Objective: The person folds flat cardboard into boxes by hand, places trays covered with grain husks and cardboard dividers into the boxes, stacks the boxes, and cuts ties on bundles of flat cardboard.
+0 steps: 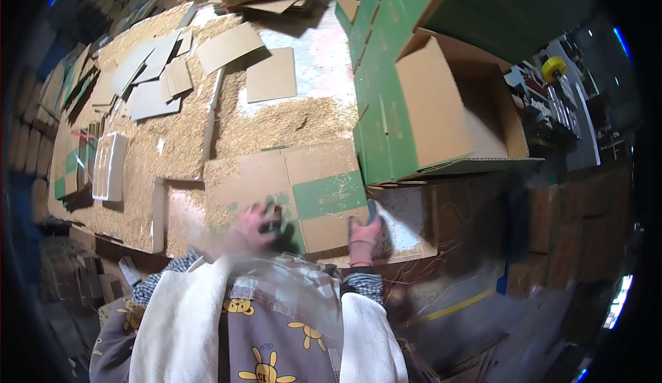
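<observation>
In front of me lies a flat, folded cardboard box point(323, 158), brown with green printed bands, its surface scattered with pale shavings. My right hand point(365, 235), in a pink glove with dark fingertips, grips its right edge, thumb on top. Blurred, my left hand point(258, 226) is over the lower left part of the same cardboard, in a similar glove. Its fingers look apart, and I see nothing between them. Whether that hand touches the surface is hard to tell.
Green cardboard boxes point(385, 114) are stacked at the right; one open box point(491, 108) faces me. Loose cardboard sheets point(271, 75) lie on the shavings-covered table point(178, 142). A white foam block point(108, 166) stands at the left, beside bundled flat cartons point(77, 163).
</observation>
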`<state>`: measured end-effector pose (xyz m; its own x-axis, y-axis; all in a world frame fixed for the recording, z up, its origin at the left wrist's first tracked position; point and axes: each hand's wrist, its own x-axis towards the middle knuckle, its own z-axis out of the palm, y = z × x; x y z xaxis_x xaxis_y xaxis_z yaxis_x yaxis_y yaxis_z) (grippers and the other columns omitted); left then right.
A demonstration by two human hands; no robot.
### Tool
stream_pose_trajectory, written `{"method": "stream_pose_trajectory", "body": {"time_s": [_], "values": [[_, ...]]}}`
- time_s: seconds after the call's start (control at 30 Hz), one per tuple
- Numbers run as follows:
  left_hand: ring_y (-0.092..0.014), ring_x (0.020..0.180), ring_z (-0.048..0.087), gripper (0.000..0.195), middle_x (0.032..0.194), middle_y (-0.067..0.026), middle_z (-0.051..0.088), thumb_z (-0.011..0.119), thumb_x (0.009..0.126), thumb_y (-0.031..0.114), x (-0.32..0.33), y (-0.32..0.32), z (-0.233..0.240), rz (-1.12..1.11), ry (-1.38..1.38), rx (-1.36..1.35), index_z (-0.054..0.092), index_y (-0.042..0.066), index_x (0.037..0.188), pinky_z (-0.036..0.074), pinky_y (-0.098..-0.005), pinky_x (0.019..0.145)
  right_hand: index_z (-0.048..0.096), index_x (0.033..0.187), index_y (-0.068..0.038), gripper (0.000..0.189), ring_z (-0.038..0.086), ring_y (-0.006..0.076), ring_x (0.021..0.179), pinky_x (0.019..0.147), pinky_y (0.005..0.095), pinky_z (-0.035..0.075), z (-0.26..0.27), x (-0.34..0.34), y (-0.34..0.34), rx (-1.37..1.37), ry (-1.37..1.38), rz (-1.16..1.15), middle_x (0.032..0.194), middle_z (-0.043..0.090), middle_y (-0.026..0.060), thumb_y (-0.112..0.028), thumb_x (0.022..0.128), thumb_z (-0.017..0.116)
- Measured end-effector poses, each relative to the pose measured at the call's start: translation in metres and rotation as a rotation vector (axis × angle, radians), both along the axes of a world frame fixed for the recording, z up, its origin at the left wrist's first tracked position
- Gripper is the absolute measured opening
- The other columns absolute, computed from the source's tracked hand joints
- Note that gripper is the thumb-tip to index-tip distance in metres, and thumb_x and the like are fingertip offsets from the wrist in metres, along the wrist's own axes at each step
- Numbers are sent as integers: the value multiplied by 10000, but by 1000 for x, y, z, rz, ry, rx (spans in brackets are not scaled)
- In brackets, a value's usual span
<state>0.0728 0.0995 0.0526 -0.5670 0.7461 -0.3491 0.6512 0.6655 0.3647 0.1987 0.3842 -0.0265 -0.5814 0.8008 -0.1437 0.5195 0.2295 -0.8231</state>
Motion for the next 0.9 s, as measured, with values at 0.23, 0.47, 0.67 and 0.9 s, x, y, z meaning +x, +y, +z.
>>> {"method": "stream_pose_trajectory", "body": {"time_s": [0.23, 0.47, 0.67, 0.9], "values": [[-303, 860, 652, 404, 968, -100, 651, 726, 753, 161, -108, -48, 168, 19, -61, 443, 652, 131, 1149, 531, -385, 810, 356, 1428, -13, 677, 413, 212, 1300, 1019, 325, 404, 34, -28, 21, -267, 754, 230, 1422, 427, 138, -52, 831, 674], [-64, 771, 560, 456, 822, 21, 598, 718, 787, 92, -101, -74, 160, 327, -1075, 771, 569, 2, 1208, 471, -209, 720, 407, 1359, -37, 680, 489, 193, 1119, 956, 326, 464, 217, -74, -28, -425, 628, 240, 1338, 387, 85, -133, 771, 734], [-233, 964, 595, 322, 1126, -113, 560, 654, 843, 152, -56, -36, 150, 139, -53, 812, 618, 132, 1163, 494, -317, 826, 301, 1424, 2, 804, 416, 262, 1247, 1051, 344, 344, 208, -93, -56, -16, 527, 315, 1388, 376, 160, -274, 783, 699], [-446, 1379, 244, 718, 1502, -193, 261, 705, 698, 155, -74, -91, 166, -363, 186, -49, 486, 237, 1376, 194, -484, 1153, 381, 1389, -35, 796, 264, 385, 1352, 1120, 597, 121, 164, -133, -87, 1099, 113, 376, 1417, 342, 181, -406, 762, 699]]}}
